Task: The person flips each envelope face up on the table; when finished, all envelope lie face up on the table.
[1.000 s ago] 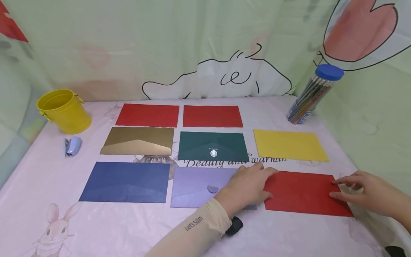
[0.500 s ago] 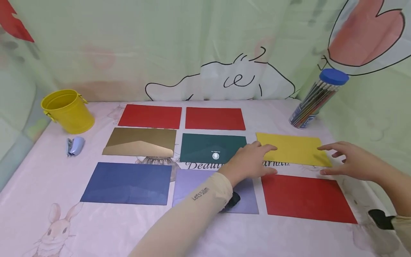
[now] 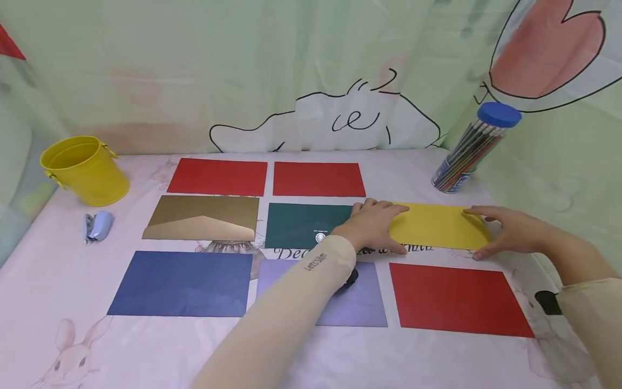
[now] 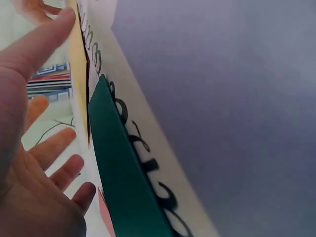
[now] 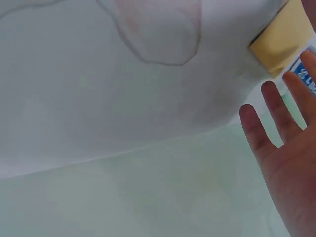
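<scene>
A yellow envelope [image 3: 439, 224] lies flat at the right of the table. My left hand [image 3: 371, 224] is at its left edge, thumb and fingers spread, partly over the green envelope [image 3: 296, 224]. At the opposite edge is my right hand [image 3: 517, 229], fingers extended and thumb by the near corner. The right wrist view shows its straight fingers [image 5: 254, 126] beside the yellow envelope's corner [image 5: 281, 42]. In front lie a red envelope [image 3: 461, 300] and a lavender envelope [image 3: 359, 302], the latter partly hidden by my left sleeve.
To the left are a blue envelope [image 3: 180, 283] and a gold envelope [image 3: 204, 210]. Two red envelopes [image 3: 218, 177] form the back row. A yellow bucket [image 3: 85, 173] and small light-blue stapler [image 3: 99, 226] stand far left; a blue-lidded pencil jar [image 3: 473, 148] is back right.
Both hands have left the ends of the front red envelope and moved away from me to the two ends of the yellow envelope. The head view has shifted slightly.
</scene>
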Motion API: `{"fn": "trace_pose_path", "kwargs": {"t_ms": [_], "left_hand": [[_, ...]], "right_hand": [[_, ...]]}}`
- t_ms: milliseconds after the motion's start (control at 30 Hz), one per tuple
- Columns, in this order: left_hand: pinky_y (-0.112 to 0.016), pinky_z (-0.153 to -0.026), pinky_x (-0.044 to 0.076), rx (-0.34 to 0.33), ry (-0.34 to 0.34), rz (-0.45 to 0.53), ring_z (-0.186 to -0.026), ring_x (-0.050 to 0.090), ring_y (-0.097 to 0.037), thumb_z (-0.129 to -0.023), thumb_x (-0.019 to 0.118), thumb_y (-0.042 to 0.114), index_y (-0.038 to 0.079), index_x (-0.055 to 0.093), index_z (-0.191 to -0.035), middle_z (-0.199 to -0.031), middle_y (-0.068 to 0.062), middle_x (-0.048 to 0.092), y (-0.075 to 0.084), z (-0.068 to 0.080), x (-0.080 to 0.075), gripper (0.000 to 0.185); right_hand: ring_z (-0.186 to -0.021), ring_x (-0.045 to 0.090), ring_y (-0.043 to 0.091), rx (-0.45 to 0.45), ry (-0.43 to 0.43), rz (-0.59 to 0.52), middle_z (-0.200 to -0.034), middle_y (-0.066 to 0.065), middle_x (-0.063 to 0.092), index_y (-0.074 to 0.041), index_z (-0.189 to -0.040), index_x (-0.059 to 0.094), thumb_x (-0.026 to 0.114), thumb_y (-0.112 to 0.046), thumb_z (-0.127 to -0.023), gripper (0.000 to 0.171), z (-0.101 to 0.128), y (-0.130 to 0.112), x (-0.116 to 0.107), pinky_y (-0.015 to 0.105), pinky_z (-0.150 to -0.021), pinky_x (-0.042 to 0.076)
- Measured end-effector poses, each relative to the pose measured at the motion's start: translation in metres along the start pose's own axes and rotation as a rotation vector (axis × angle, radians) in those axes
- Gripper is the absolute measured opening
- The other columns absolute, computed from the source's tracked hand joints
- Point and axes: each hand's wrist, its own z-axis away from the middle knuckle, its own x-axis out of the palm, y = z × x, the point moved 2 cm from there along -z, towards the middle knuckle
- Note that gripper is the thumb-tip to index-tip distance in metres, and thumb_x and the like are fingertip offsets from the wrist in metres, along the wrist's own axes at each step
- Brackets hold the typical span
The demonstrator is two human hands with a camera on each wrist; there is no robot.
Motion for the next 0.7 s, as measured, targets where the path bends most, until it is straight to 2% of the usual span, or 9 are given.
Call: {"fn": "trace_pose_path", "kwargs": {"t_ms": [233, 367, 533, 700], "left_hand": [[-0.035, -0.106, 0.026, -0.035, -0.042, -0.102, -0.135, 0.033, -0.012, -0.084, 0.072, 0.061, 0.041, 0.033, -0.156, -0.155, 0.013, 0.039, 0.002, -0.003, -0.003, 0.084], [-0.036, -0.111, 0.024, -0.018, -0.037, -0.135, -0.135, 0.034, -0.01, -0.084, 0.071, 0.061, 0.041, 0.034, -0.156, -0.152, 0.014, 0.043, 0.005, -0.002, -0.005, 0.083], [-0.032, -0.11, 0.024, 0.006, -0.048, -0.167, -0.132, 0.041, -0.006, -0.086, 0.07, 0.061, 0.04, 0.036, -0.155, -0.148, 0.013, 0.048, 0.006, -0.003, -0.005, 0.08], [-0.03, -0.112, 0.022, 0.05, -0.057, -0.133, -0.128, 0.047, -0.003, -0.091, 0.066, 0.057, 0.04, 0.035, -0.156, -0.144, 0.015, 0.052, 0.003, -0.004, -0.004, 0.074]], "right_hand": [[-0.128, 0.028, 0.057, 0.016, -0.014, 0.03, -0.145, 0.036, 0.036, 0.004, -0.15, 0.038, 0.087, -0.055, -0.067, 0.113, -0.003, 0.007, 0.003, 0.072, -0.093, 0.04], [-0.129, 0.028, 0.057, 0.022, 0.006, 0.028, -0.147, 0.035, 0.037, 0.002, -0.149, 0.041, 0.087, -0.056, -0.067, 0.111, 0.0, 0.011, 0.005, 0.072, -0.094, 0.039], [-0.13, 0.027, 0.057, 0.022, 0.021, 0.007, -0.149, 0.034, 0.036, 0.0, -0.149, 0.045, 0.086, -0.053, -0.07, 0.103, 0.003, 0.012, 0.006, 0.074, -0.096, 0.035], [-0.13, 0.03, 0.056, -0.007, 0.04, -0.009, -0.146, 0.034, 0.04, -0.002, -0.147, 0.048, 0.085, -0.049, -0.075, 0.094, 0.009, 0.011, 0.008, 0.074, -0.095, 0.036]]}}
